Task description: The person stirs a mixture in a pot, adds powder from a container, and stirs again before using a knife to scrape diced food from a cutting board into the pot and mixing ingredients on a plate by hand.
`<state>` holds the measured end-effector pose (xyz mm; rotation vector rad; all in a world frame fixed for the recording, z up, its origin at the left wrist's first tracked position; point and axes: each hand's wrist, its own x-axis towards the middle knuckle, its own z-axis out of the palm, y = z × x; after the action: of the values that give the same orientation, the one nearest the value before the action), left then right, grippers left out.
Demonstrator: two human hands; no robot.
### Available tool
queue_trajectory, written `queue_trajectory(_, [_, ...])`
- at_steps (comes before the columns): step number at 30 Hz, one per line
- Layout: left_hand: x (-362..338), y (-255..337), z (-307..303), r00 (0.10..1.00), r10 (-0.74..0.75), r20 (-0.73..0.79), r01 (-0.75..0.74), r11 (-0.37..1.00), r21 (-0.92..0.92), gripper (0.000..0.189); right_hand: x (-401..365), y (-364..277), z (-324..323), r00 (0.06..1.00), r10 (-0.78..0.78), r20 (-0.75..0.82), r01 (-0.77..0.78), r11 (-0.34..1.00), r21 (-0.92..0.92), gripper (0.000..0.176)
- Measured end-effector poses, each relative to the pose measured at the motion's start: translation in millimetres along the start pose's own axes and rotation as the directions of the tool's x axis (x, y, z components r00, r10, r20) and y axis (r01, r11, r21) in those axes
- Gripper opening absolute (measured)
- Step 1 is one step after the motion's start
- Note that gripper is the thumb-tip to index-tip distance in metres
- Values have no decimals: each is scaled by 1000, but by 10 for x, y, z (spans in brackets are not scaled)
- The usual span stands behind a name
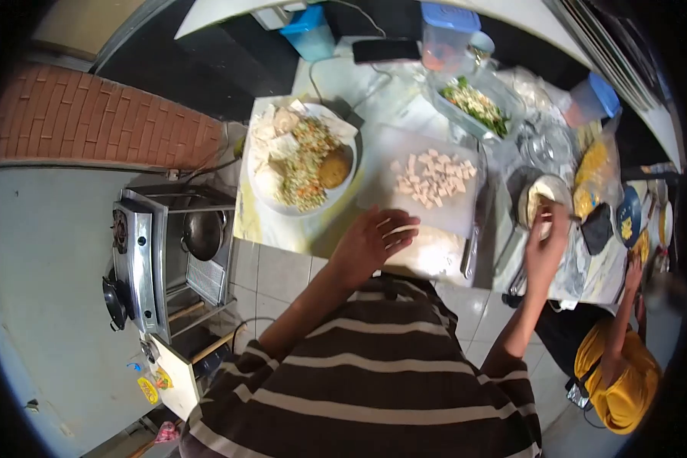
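My left hand [370, 243] rests with fingers spread at the near edge of a white cutting board [389, 149] that carries several pale diced cubes [432, 177]. It holds nothing. My right hand [549, 237] reaches over a small dark bowl of white stuff [543, 197] and pinches a thin utensil [569, 217] at the bowl's rim; the utensil is mostly hidden by the fingers. A striped shirt covers my arms and chest below.
A large plate [261, 195] of mixed food sits left of the board. A glass dish of greens [477, 103] and blue-lidded containers [446, 34] stand behind. A gas stove with a pan [204, 233] is on the floor at left. A person in yellow [622, 374] reaches in at right.
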<state>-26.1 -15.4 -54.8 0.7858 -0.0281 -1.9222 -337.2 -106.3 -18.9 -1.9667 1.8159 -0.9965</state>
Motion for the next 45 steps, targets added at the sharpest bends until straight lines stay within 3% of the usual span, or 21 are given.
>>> queue_trajectory(1, [-58,56,-65,999,30,-34,-30,1000,8,44,-12,-289,187,995,28,96,-40,991,128,17])
queue_trajectory(2, [-125,98,-200,998,49,-27,-49,999,10,44,-50,-455,396,983,-95,160,85,994,68,19])
queue_trajectory(4, [-266,226,-525,994,107,-25,-109,992,-62,36,-131,-979,778,912,-157,379,33,949,314,22])
queue_trajectory(6, [-463,502,-630,986,156,-60,-162,981,-106,33,-200,-1422,1236,864,-316,393,126,890,439,26])
queue_trajectory(8, [-695,768,-846,978,170,-118,-189,968,-165,29,-302,-1856,1577,796,-350,494,92,876,474,30])
queue_trajectory(11, [-914,1182,-1236,918,319,-235,-367,909,-197,24,-547,-2202,2152,721,-440,535,214,876,432,33])
queue_trajectory(12, [-979,1302,-1353,900,349,-263,-400,899,-178,22,-578,-2345,2270,669,-483,565,340,875,345,35])
queue_trajectory(15, [-1118,1607,-1650,893,355,-275,-412,893,-184,22,-539,-2555,2634,553,-518,652,577,803,148,40])
queue_trajectory(16, [-1140,1685,-1712,893,353,-280,-411,893,-182,23,-504,-2582,2749,501,-514,696,682,729,47,44])
queue_trajectory(17, [-1152,1761,-1756,896,328,-298,-394,898,-194,22,-466,-2593,2868,511,-494,703,674,738,29,44])
queue_trajectory(19, [-1142,1879,-1905,927,287,-242,-341,912,-228,21,-406,-2571,3049,521,-325,789,725,657,-208,59])
queue_trajectory(22, [-1029,2032,-1993,955,269,-122,-293,918,-269,21,-456,-2568,3210,522,-174,835,721,613,-323,75])
queue_trajectory(23, [-1004,2074,-1983,960,251,-121,-275,926,-260,21,-453,-2604,3219,511,-190,838,719,630,-295,58])
queue_trajectory(26, [-928,2132,-2009,970,206,-128,-231,945,-230,21,-380,-2649,3200,500,-248,830,657,732,-177,51])
queue_trajectory(29, [-872,2161,-1994,974,205,-94,-223,933,-281,21,-282,-2606,3200,493,-337,802,688,715,-123,48])
queue_trajectory(33, [-876,2195,-2067,976,202,-75,-215,930,-298,20,-109,-2538,3272,498,-308,811,630,771,-94,48])
queue_trajectory(35, [-902,2226,-2101,974,211,-84,-226,932,-283,20,-38,-2487,3265,618,-294,730,454,891,-26,50])
queue_trajectory(36, [-910,2247,-2121,973,211,-89,-228,930,-287,19,18,-2462,3249,621,-291,727,449,893,-26,50])
queue_trajectory(39, [-885,2287,-2187,974,205,-100,-225,933,-282,19,133,-2478,3133,634,-232,738,164,973,165,40])
queue_trajectory(42, [-845,2315,-2148,974,207,-93,-224,936,-271,19,192,-2508,3052,646,-296,704,91,945,314,39])
queue_trajectory(45, [-776,2330,-2094,978,198,-71,-210,940,-268,19,140,-2518,3096,644,-296,705,159,954,256,35])
